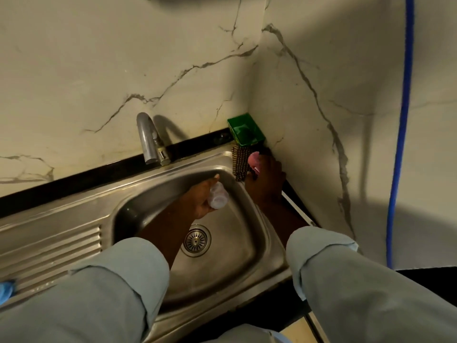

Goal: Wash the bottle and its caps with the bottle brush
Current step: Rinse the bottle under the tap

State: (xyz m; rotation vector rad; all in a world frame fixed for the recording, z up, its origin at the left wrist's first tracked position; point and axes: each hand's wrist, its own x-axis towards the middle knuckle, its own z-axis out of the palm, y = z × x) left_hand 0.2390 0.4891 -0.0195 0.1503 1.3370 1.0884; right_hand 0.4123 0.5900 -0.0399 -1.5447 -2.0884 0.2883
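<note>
My left hand point(201, 199) grips the clear, pink-tinted bottle point(217, 196), mouth toward me. My right hand point(265, 178) clasps something pink point(254, 160), blurred.

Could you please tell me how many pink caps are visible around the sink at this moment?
1: a pink cap at the sink's far right corner, under the right hand, beside a dark studded mat. Others may be hidden by the hands.
</note>
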